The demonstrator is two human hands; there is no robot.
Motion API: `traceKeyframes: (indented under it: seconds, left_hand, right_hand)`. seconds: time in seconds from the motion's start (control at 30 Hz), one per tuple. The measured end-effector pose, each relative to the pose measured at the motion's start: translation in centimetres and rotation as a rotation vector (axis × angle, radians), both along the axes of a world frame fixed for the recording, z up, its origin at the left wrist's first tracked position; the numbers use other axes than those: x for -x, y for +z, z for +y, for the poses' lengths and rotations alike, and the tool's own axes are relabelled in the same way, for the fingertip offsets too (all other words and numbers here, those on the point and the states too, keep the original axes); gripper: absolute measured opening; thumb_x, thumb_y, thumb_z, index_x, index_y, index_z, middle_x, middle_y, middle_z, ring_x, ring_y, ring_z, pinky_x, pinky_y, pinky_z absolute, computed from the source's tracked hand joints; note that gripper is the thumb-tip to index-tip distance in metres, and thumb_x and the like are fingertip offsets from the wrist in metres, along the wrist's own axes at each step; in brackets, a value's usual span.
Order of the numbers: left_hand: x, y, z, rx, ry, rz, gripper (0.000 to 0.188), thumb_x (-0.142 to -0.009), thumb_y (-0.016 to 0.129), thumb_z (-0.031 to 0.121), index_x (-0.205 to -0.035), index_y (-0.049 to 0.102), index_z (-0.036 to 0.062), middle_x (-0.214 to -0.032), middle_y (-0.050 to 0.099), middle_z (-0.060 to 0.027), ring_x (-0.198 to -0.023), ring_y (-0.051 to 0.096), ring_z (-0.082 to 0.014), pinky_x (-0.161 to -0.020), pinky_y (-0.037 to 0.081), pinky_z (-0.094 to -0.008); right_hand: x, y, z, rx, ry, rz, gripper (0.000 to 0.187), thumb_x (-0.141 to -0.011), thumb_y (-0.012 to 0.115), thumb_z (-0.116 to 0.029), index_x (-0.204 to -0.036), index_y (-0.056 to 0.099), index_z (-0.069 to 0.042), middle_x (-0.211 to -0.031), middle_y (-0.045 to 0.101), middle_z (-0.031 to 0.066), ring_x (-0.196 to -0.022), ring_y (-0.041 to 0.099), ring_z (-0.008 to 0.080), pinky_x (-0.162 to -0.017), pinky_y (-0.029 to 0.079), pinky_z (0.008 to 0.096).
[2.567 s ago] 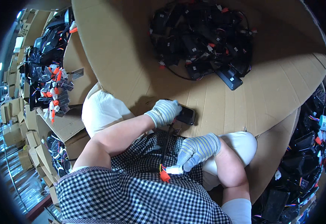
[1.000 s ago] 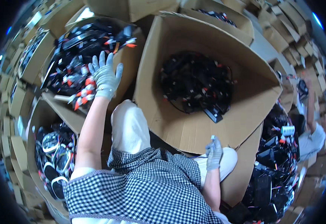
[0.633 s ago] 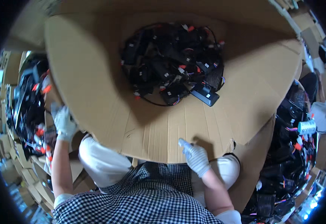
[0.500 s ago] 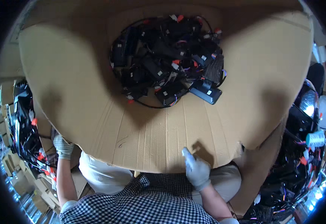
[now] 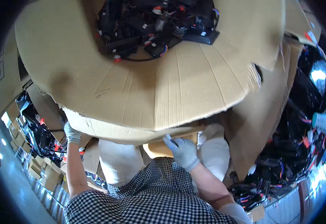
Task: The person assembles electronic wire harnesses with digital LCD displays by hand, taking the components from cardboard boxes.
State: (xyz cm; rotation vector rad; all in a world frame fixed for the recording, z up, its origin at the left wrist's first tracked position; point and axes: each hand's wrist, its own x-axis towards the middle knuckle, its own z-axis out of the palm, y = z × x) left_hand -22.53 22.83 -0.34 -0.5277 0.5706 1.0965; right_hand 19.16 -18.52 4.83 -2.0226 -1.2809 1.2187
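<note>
A big tan cardboard sheet (image 5: 133,102) with creases and a ragged edge curves in front of me. On its far part lies a heap of black plastic devices (image 5: 133,33) with cables and red and white connectors. My left hand (image 5: 72,133), in a pale knit glove, is closed at the sheet's left edge; its fingertips are partly hidden there. My right hand (image 5: 185,153), gloved too, is just below the near edge, over my lap. Its fingers are curled with one stretched toward the upper left; whether something small is in them I cannot make out.
More black devices with wires (image 5: 279,168) are piled at the right, beside a teal-labelled roll (image 5: 322,123). Another pile (image 5: 37,128) stands at the left. A brown cardboard panel (image 5: 260,112) leans between me and the right pile. Cardboard boxes (image 5: 51,175) stand at the lower left.
The cardboard sheet and heap now appear higher in the picture, and a lower cardboard layer shows under the near edge. My right hand has gone from over the sheet to below its edge.
</note>
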Motion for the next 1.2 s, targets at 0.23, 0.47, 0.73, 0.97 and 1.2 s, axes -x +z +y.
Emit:
traceKeyframes:
  seconds: [0.23, 0.47, 0.73, 0.97, 1.2]
  left_hand:
    - [0.1, 6.4, -4.8, -0.161, -0.975, 1.318, 0.040, -0.090, 0.041, 0.024, -0.125, 0.049, 0.0065, -0.122, 0.055, -0.0069, -0.112, 0.051, -0.0238, -0.099, 0.038, -0.0393]
    - [3.1, 8.0, -8.2, -0.482, -1.917, 1.804, 0.045, -0.092, 0.038, 0.026, -0.133, 0.041, 0.0074, -0.130, 0.047, -0.0082, -0.121, 0.042, -0.0228, -0.107, 0.027, -0.0419]
    - [-12.6, 6.9, -15.6, 0.171, -0.991, 1.198, 0.039, -0.083, 0.063, 0.020, -0.118, 0.046, 0.0186, -0.124, 0.048, -0.0067, -0.112, 0.047, -0.0281, -0.095, 0.036, -0.0522]
    - [-22.4, 6.3, -5.8, -0.005, -0.773, 1.146, 0.050, -0.083, 0.064, 0.039, -0.116, 0.050, 0.0043, -0.113, 0.057, -0.0084, -0.106, 0.052, -0.0274, -0.096, 0.038, -0.0454]
    - [-20.7, 4.9, -7.3, 1.033, 1.696, -1.184, 0.028, -0.080, 0.065, 0.026, -0.097, 0.060, 0.0047, -0.094, 0.060, -0.0049, -0.087, 0.055, -0.0193, -0.081, 0.044, -0.0353]
  right_hand:
    - [5.5, -0.9, -2.5, 0.264, 0.141, -0.032, 0.050, -0.082, 0.048, -0.011, -0.131, 0.043, -0.018, -0.086, 0.058, 0.0082, -0.072, 0.062, 0.0221, -0.058, 0.049, 0.0385]
    - [6.6, -1.1, -3.9, 0.498, 0.117, 0.040, 0.053, -0.082, 0.046, -0.008, -0.134, 0.040, -0.017, -0.098, 0.060, 0.0097, -0.078, 0.064, 0.0212, -0.063, 0.051, 0.0393]
    - [5.6, 2.8, -6.2, 0.686, 0.078, 0.092, 0.052, -0.084, 0.045, -0.007, -0.134, 0.039, -0.020, -0.098, 0.059, 0.0128, -0.085, 0.062, 0.0257, -0.071, 0.051, 0.0391]
    - [5.8, 4.9, -10.4, 0.452, -0.134, 0.043, 0.043, -0.085, 0.047, -0.011, -0.127, 0.047, -0.017, -0.101, 0.060, 0.0157, -0.086, 0.062, 0.0302, -0.072, 0.050, 0.0422]
    - [4.8, 6.1, -10.9, 0.364, -0.330, 0.230, 0.033, -0.086, 0.049, -0.009, -0.116, 0.057, -0.016, -0.101, 0.061, 0.0147, -0.089, 0.060, 0.0323, -0.078, 0.048, 0.0437]
